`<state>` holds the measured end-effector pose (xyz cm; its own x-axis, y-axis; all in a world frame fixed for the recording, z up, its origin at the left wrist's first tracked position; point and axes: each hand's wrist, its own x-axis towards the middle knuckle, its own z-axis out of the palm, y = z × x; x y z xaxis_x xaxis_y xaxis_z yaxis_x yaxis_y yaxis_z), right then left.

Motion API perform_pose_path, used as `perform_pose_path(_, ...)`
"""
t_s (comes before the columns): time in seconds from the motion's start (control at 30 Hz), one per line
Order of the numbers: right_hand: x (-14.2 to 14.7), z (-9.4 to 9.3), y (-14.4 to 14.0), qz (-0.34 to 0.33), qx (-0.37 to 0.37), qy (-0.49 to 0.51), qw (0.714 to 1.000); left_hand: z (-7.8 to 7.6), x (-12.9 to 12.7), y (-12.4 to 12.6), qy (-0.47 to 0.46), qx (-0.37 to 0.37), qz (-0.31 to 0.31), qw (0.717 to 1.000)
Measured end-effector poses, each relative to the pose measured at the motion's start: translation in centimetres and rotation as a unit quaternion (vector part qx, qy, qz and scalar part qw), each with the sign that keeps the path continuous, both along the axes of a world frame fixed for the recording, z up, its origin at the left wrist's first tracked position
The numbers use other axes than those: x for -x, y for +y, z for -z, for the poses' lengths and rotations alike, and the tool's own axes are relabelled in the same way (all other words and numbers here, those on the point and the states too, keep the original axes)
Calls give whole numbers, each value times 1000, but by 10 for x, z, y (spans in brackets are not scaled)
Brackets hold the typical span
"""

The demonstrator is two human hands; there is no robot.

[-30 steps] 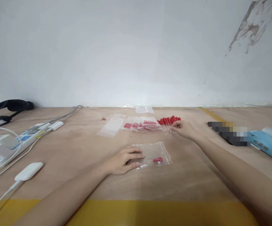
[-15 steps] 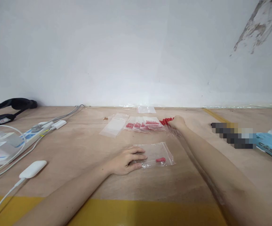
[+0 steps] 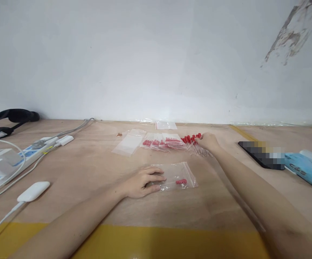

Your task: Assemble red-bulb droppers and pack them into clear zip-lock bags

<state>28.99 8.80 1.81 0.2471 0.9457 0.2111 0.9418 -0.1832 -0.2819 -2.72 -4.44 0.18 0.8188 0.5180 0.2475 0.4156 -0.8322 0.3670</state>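
My left hand (image 3: 144, 182) lies with fingers spread on the left end of a clear zip bag (image 3: 172, 172), pressing it to the table. In that bag lies a dropper with a red bulb (image 3: 181, 181), its clear stem pointing toward my fingers. Farther back, my right hand (image 3: 209, 141) is closed in a pinch on a dropper (image 3: 191, 145) at the loose pile of red-bulbed droppers (image 3: 189, 138). Its fingertips partly hide what they hold. Just left of the pile, several filled bags of droppers (image 3: 158, 141) overlap one another.
Flat clear bags (image 3: 130, 142) lie left of the filled ones, and another bag (image 3: 166, 125) lies by the wall. At left are a power strip (image 3: 29, 154), cables, a white earphone case (image 3: 33, 191) and a black strap (image 3: 13, 122). A phone (image 3: 261, 154) and blue tissue pack (image 3: 305, 167) lie right.
My right hand has shifted slightly at the dropper pile, and some stems there have spread. My left hand stays on the bag. The whole view has shifted a little.
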Motion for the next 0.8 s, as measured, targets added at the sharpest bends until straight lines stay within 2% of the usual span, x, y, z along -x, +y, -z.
perform_pose_path(0.17, 16, 13, 5, 4, -9, 18, 1000, 1, 0, 0, 9, -1, -1, 1000)
perform_pose_path(0.33, 22, 16, 14, 36, -9, 54, 998, 2, 0, 0, 4, -3, 2, 1000)
perform_pose_path(0.5, 16, 3, 9, 33, -12, 98, 995, 2, 1, 0, 9, -1, 0, 1000)
perform_pose_path(0.63, 8, -10, -19, -11, -30, 165, 986, 1, 1, 0, -2, 1, 3, 1000)
perform_pose_path(0.67, 7, -11, -28, -36, -40, 205, 977, 1, 1, 0, -2, 1, 3, 1000)
perform_pose_path(0.7, 6, -9, -39, -72, -56, 276, 957, 1, 1, 0, 0, 1, 2, 1000)
perform_pose_path(0.8, 6, 4, -69, -143, -91, 459, 872, 0, 1, 0, 12, 0, -2, 1000)
